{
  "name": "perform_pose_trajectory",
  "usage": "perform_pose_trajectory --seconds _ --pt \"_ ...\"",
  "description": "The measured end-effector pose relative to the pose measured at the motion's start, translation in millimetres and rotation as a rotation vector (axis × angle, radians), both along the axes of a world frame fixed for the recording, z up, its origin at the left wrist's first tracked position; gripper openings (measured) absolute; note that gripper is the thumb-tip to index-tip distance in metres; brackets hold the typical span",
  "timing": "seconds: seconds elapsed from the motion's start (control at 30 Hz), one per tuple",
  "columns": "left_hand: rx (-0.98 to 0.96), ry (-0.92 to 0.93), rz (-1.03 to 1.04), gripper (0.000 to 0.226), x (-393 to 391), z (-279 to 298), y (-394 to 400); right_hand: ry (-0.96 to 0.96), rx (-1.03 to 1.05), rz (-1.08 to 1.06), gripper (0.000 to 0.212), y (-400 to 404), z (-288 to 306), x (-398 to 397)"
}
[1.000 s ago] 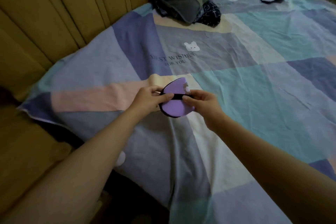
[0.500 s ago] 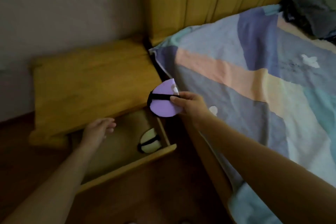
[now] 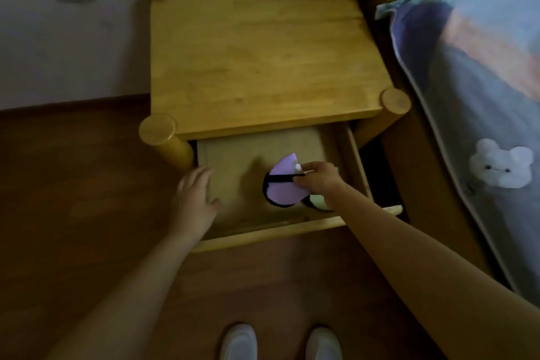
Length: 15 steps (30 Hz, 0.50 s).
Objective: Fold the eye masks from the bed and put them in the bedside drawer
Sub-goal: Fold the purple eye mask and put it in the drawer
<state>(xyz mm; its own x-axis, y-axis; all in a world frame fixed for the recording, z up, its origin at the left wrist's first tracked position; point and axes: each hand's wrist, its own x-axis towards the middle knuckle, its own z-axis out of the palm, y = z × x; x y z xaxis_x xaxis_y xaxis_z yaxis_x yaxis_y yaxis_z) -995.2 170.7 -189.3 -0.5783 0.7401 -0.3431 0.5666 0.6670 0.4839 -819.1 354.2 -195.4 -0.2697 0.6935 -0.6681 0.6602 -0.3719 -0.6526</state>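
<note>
Right hand (image 3: 317, 180) is over the open drawer (image 3: 263, 231), fingers pinched shut on the folded purple eye mask (image 3: 282, 188), and that mask is clearly a light, soft thing, a padded fabric shape that looks likely to flop open if nothing keeps the fold together. The black strap (image 3: 280, 179) runs across its face, and that is where the hold sits: the fingertips (image 3: 298, 181) press on the strap's right end and on the mask's right edge, so the purple body juts out to the left of the knuckles, with the thumb side hidden behind the fabric. Sensible place to take it, I'd say, since pinching strap and fold together keeps the bundle closed; grab a loose corner instead and it would probably unfold. Nothing fragile here, nothing slippery as far as I can judge, and it should drop flat without bouncing. The mask hangs inside the drawer's outline, toward the right half, whether touching the drawer floor or just above it I cannot tell. Just beside it, toward the drawer's front right corner and partly under the right wrist, sits a pale green eye mask (image 3: 318, 202), already in. Left hand (image 3: 194, 202) is at the drawer's left side, fingers spread and relaxed, gripping nothing, palm hovering over or resting on the left wall; contact is not clear. Release looks close, with room in the drawer's left half to spare.
</note>
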Motion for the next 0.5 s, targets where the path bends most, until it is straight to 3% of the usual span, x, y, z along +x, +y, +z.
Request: perform_pose_trajectory --seconds 0.13,0.5 --pt "-0.072 -0.089 0.015 0.091 -2 -26 2 -0.157 0.036 0.045 0.044 -6 -39 -8" --pt "-0.149 -0.085 -0.025 0.096 -1 -42 1 -0.448 0.150 0.346 0.042 -3 -66 -23"
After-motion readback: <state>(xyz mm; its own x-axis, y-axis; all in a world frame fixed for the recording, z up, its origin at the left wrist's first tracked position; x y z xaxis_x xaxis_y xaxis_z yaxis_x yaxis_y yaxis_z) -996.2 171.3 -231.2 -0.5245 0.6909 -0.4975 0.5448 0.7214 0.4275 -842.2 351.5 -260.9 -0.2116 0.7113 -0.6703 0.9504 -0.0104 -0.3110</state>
